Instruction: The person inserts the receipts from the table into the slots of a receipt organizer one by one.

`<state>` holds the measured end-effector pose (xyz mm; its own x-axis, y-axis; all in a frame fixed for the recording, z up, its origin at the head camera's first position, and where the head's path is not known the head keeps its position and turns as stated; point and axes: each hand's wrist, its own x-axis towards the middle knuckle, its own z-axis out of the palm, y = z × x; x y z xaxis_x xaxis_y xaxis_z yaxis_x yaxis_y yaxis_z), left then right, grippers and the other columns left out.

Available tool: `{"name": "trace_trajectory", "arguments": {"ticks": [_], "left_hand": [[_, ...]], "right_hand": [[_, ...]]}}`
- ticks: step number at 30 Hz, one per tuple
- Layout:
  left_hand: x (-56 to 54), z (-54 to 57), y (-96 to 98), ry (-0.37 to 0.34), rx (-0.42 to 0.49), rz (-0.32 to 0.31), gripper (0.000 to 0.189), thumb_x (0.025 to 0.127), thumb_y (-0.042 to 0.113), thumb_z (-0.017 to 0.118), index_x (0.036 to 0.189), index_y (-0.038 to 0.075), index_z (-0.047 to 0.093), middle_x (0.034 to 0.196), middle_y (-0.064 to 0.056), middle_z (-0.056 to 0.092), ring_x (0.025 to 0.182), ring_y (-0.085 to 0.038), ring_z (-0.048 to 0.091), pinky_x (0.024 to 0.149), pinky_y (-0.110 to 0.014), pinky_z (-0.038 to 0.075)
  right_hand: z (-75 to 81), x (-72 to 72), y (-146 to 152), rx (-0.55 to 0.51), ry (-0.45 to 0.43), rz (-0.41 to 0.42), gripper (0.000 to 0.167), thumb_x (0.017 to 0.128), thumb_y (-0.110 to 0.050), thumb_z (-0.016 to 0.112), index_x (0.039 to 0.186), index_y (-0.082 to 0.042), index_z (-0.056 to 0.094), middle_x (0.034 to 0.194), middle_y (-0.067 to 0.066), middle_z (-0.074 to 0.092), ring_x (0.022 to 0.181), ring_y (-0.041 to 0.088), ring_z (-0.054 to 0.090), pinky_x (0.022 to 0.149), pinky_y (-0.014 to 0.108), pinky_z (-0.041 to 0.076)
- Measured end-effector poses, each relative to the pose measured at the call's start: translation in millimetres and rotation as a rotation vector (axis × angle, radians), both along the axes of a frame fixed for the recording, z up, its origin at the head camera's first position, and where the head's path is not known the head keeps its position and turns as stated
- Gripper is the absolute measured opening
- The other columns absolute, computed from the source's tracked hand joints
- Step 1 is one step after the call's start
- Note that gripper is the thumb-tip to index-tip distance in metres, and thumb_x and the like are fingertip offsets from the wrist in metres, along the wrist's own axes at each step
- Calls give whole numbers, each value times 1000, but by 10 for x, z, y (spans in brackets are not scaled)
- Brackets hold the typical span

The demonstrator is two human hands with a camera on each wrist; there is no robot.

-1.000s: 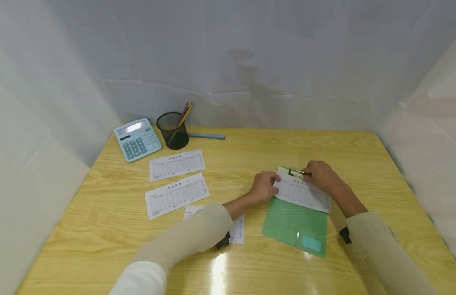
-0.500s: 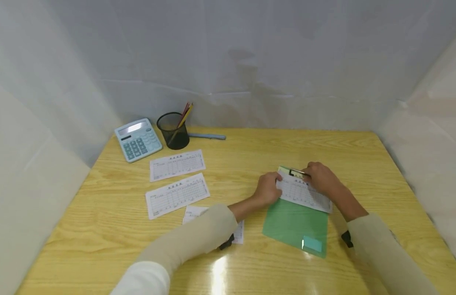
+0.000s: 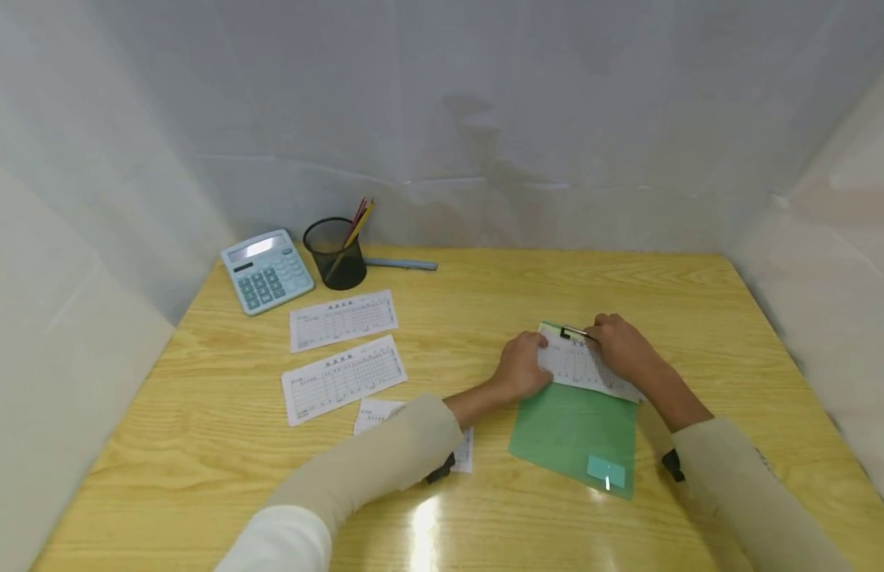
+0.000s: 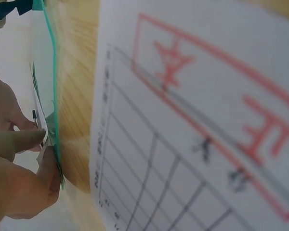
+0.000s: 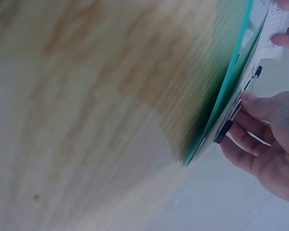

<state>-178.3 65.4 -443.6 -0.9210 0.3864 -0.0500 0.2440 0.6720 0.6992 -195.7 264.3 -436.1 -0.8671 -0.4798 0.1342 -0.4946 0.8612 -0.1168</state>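
Observation:
A green folder [image 3: 573, 433] with a metal clip [image 3: 569, 331] at its top lies on the right half of the table. Across its upper part is a white printed form [image 3: 580, 367], its top edge by the clip. My left hand [image 3: 522, 367] pinches the form's left side between thumb and fingers, which the left wrist view shows at its left edge. At the clip, my right hand [image 3: 623, 348] grips the metal bar. In the right wrist view the thumb lies on one side of the clip [image 5: 225, 131] and fingers on the other.
Two printed forms [image 3: 344, 320] lie at the left, and another form [image 3: 370, 411] is partly under the left forearm. Behind them stand a blue calculator [image 3: 268, 272] and a black mesh pencil cup [image 3: 341, 266]. A blue pen [image 3: 402, 264] lies beside the cup.
My left hand has shifted slightly right along the form. The form's lower edge has risen a little toward the clip, with the paper bending. My right hand stays at the clip.

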Motion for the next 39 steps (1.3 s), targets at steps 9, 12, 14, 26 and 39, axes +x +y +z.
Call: {"name": "trace_trajectory", "arguments": {"ticks": [9,12,14,26,39], "left_hand": [[-27,-11,-10,68,-51,-44,52,75,2,69,124,-2,54,128,-13,58,121,-25,52,110,-33,34],[-24,-12,-13,75,-43,-47,51,76,3,69,125,-1,55,127,-13,58,120,-25,53,109,-33,35],[-26,-10,-11,69,-36,-47,51,77,2,68,125,-1,55,127,-13,58,120,-24,53,109,-33,36],[-43,16,-7,50,-56,-42,51,78,3,68,127,0,54,129,-13,57,122,-24,51,109,-33,35],[-29,169,-232,-96,112,15,60,82,9,70,137,2,46,134,-14,53,107,-25,61,89,-32,51]], "right_hand": [[18,11,-12,6,-7,-5,16,88,2,59,99,7,69,80,13,59,73,26,56,64,37,49],[24,14,-14,6,-5,-3,15,87,2,60,98,7,70,80,13,59,73,26,56,65,38,50],[26,14,-14,8,-4,-4,15,87,2,61,99,7,70,80,13,59,73,26,56,65,37,50],[17,19,-28,24,13,-14,16,87,-1,62,99,7,70,83,14,61,75,26,56,67,38,50],[74,-34,-12,-28,-120,-68,21,85,-4,66,102,7,70,83,14,63,75,25,60,67,38,51]]}}
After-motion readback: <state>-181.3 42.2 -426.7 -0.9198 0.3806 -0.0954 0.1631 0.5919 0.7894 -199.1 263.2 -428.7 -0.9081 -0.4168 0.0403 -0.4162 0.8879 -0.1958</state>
